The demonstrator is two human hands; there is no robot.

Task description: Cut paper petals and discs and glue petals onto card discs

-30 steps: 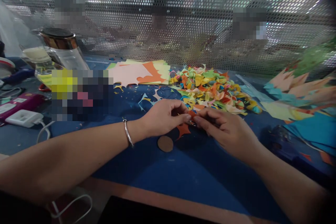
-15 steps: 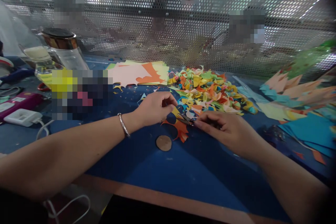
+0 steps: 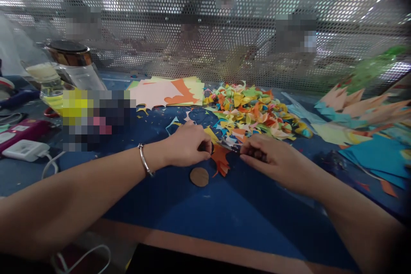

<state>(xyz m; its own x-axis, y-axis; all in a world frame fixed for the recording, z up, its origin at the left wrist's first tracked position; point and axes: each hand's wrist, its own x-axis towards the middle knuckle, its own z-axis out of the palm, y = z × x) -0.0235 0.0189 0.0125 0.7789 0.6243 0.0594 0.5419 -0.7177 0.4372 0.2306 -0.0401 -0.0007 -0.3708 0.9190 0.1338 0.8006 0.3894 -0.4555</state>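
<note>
Head cam shows orange paper (image 3: 221, 159) w/ curved, pointy edges.

My left fingers (image 3: 206, 144) no longer meet my right fingers (image 3: 249, 150) as they did a second ago; they have drawn off leftward and dipped to the left edge of the orange paper (image 3: 221, 160), more of which now shows.

Orange scrap (image 3: 221, 160) looks matt paper, brown disc (image 3: 199, 177) matt cardbd – bangle (image 3: 144, 161) glossy metal, perf. screen (image 3: 154, 47) metal too.
</note>
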